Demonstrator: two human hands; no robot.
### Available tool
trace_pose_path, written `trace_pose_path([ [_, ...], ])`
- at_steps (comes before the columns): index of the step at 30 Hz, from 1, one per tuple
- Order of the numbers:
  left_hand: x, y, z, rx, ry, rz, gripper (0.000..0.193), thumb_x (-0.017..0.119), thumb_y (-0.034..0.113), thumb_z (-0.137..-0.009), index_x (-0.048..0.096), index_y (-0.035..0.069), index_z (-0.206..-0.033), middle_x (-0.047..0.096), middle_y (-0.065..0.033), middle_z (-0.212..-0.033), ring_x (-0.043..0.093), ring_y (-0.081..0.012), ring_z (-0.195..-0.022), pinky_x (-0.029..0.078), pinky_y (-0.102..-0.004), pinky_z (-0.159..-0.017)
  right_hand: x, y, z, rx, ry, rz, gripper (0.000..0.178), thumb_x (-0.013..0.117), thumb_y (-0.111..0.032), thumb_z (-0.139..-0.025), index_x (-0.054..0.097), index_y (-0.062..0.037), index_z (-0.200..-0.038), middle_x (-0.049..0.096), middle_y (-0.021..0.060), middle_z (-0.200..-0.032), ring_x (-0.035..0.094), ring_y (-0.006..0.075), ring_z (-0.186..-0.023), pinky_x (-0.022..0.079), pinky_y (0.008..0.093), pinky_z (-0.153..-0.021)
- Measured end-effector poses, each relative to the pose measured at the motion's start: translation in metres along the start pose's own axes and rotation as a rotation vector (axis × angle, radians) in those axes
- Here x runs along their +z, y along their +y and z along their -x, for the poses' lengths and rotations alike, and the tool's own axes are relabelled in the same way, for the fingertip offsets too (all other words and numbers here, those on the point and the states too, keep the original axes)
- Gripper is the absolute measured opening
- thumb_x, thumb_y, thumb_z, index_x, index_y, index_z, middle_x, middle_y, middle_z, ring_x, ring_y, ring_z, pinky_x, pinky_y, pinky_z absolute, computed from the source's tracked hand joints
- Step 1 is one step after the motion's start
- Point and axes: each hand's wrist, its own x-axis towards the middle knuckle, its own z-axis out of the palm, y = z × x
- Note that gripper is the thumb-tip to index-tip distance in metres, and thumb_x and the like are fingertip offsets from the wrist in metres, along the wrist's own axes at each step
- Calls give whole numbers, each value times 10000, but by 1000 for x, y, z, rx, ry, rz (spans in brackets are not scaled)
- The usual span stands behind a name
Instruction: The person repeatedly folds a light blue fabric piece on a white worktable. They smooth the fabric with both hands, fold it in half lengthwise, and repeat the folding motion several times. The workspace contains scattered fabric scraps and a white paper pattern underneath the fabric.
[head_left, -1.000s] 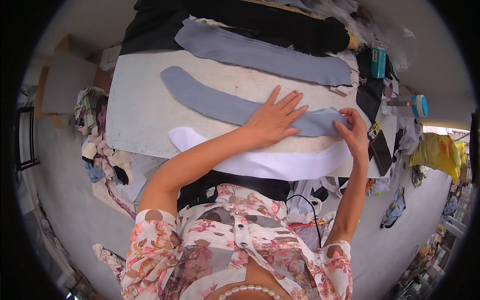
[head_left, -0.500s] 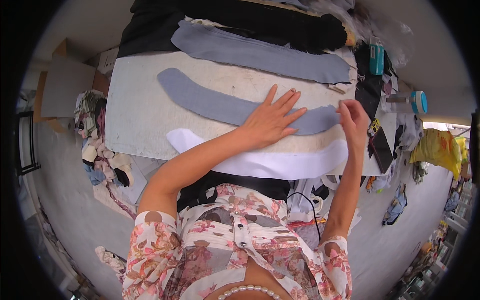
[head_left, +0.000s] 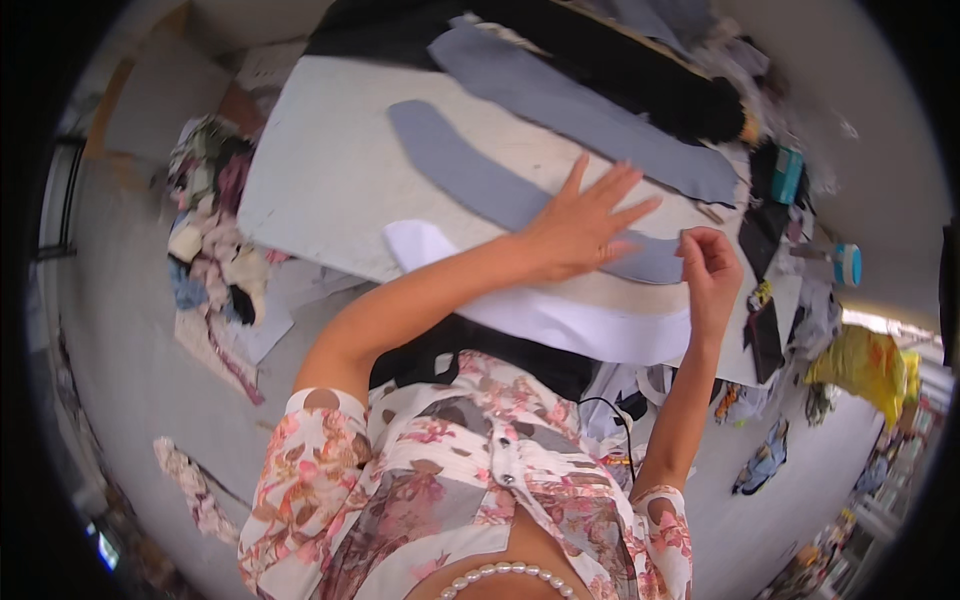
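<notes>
**Grey fabric strip pinned flat, one end pinched**

The nearer curved grey fabric piece (head_left: 480, 180) lies flat on the pale work table (head_left: 310, 190), running from the table's middle toward its right side. The left hand (head_left: 580, 225) rests on it palm down, fingers spread wide and straight, pressing rather than gripping. At the strip's right end the right hand (head_left: 712, 265) has its fingers curled in, thumb and forefinger apparently pinched at the tip of the cloth; whether they actually grip it or only touch it cannot be told.

The piece looks thin, soft and light, likely to slide or wrinkle under a push, so it seems best held by flat pressure in the middle and a light pinch at an end or edge.

A second, longer grey piece (head_left: 590, 110) lies just beyond it, a white piece (head_left: 560, 320) hangs over the near table edge, and black cloth (head_left: 600, 50) is heaped at the far side. Fabric scraps (head_left: 210, 230) litter the floor to the left.
</notes>
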Motion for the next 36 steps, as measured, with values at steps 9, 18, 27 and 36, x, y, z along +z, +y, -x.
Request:
trace_pose_path([
  [9,-98,-78,131,-534,564,229,346,470,285,-1001,656,62,-1190,568,-139,-1329,381,-332,-1367,238,-443,-1127,187,-43,62,-495,-498,330,189,750,-137,-749,620,-29,-834,585,107,-785,596,299,-714,489,396,-630],
  [18,-58,-57,178,-473,291,-151,443,419,385,-998,563,116,-1320,453,-163,-1430,279,-364,-1411,90,-606,-1126,198,-35,61,-558,-503,500,36,646,-80,-814,652,-50,-834,592,119,-780,613,323,-755,492,422,-650],
  [27,-62,-51,179,-519,346,-219,521,559,264,-916,447,94,-1396,399,-170,-1446,315,-362,-1372,213,-541,-1113,166,-47,42,-644,-237,419,50,633,-47,-849,658,-42,-891,616,109,-805,609,297,-715,483,374,-612],
  [36,-87,-3,129,-731,373,1236,232,631,232,-936,684,11,-983,675,-22,-873,597,-69,-744,473,-223,-636,151,-56,53,-888,-273,408,335,754,-53,-723,652,-51,-1042,637,85,-975,623,281,-910,506,359,-756],
])
